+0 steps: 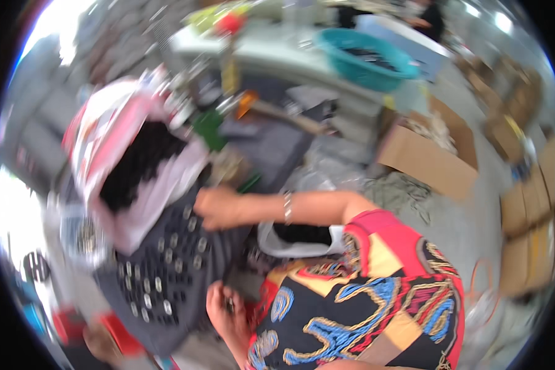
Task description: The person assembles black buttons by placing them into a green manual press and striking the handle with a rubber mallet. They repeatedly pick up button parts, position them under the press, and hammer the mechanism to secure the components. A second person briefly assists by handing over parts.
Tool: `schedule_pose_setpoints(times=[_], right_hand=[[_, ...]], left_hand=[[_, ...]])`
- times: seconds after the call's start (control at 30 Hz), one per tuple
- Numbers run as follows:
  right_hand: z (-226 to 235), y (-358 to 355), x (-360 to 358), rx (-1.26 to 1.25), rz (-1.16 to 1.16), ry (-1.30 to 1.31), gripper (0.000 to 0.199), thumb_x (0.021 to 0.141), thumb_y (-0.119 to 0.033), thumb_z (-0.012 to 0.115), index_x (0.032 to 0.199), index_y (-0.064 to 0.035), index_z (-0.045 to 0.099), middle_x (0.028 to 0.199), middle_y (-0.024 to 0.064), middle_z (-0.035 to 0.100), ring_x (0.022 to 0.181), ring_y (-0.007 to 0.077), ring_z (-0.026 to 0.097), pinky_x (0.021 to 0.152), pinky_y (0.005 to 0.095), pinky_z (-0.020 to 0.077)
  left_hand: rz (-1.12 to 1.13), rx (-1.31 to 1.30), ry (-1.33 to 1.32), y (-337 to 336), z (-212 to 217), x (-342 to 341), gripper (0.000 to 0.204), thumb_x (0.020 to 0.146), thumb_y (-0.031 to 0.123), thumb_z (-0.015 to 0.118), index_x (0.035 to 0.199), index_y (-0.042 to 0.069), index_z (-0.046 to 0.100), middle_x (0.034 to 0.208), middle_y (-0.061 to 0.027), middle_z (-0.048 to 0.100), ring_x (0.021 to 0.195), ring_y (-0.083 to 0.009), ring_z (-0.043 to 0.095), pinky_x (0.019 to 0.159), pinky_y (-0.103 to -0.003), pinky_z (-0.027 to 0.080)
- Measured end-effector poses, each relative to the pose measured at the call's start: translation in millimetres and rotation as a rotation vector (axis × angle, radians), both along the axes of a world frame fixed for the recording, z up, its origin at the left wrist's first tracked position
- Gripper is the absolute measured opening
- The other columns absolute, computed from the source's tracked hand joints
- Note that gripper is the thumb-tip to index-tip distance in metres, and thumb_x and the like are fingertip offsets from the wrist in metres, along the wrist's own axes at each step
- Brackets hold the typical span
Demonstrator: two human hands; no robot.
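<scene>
my right hand [219,208] lies flat, fingers loosely curled, on the upper edge of the dark grey fabric panel studded with rows of small silvery oval pieces [166,271], and my left hand [223,311] sits at its lower right edge, fingers bent down onto the cloth; the blur keeps me from telling whether either one pinches the fabric or only presses it. the panel is spread over the cluttered desk [271,148] in front of me, just below a pink and white plastic bag with black stuff showing inside [129,154]. as i judge it, the good way to handle this is to hold the cloth taut between both hands, pressing evenly so the rows stay flat and nothing bunches, and to move it slowly so that the small pieces do not catch or slide. the panel's long axis runs on a slant, from the upper right near my right hand down toward the lower left, and the rows of ovals follow that same slant; its far end points at the lower left rim of the view. a teal round plastic basin [367,58] stands well apart at the top, and brown cardboard boxes [428,157] lie on the floor to my right.
</scene>
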State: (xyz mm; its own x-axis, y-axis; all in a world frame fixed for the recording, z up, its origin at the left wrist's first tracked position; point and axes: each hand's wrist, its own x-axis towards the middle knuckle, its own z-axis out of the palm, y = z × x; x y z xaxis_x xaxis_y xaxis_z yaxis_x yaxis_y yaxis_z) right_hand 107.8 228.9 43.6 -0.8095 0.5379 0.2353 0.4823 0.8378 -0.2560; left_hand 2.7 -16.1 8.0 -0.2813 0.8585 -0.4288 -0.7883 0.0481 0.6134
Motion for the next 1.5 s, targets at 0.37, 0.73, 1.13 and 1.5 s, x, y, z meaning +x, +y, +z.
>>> schedule_pose_setpoints(times=[0.37,0.73,1.13,1.5], right_hand=[[-25.9,12.9,2.9,0.118,-0.137,0.03,0.022,0.062,-0.013,0.069,0.079,0.0005,0.067,0.09,0.0167,0.061,0.083,0.0306,0.064,0.07,0.0398,0.0531],[-7.9,-1.4,50.8,0.178,-0.091,0.241,0.019,0.07,-0.013,0.066,0.087,-0.0029,0.062,0.082,0.0136,0.06,0.074,0.0317,0.063,0.063,0.04,0.0523],[-15.4,156.7,194.9,0.362,-0.882,0.014,0.021,0.079,-0.019,0.061,0.091,-0.0034,0.066,0.09,0.0173,0.066,0.083,0.0352,0.064,0.079,0.0424,0.0523],[-35.3,148.9,194.6,0.406,-0.82,0.068,0.026,0.079,-0.017,0.06,0.095,0.0027,0.055,0.09,0.019,0.063,0.087,0.0337,0.063,0.075,0.044,0.0502]], left_hand=[[-0.149,0.067,-0.129,26.1,-14.8,5.0,0.014,0.094,0.017,0.053,0.1,0.004,0.054,0.072,-0.0068,0.055,0.055,-0.017,0.052,0.036,-0.023,0.032],[-0.141,0.118,-0.118,15.7,-6.2,1.1,0.013,0.092,0.009,0.054,0.103,0.003,0.057,0.074,-0.0061,0.052,0.055,-0.0145,0.048,0.038,-0.022,0.033],[-0.26,0.079,-0.077,21.6,5.7,20.3,0.013,0.091,0.01,0.056,0.1,0.002,0.059,0.065,-0.0058,0.05,0.047,-0.0156,0.045,0.037,-0.023,0.031],[-0.456,-0.025,-0.089,19.8,-10.3,28.6,0.018,0.087,0.011,0.059,0.103,0.004,0.056,0.071,-0.0073,0.055,0.055,-0.0186,0.049,0.04,-0.025,0.035]])
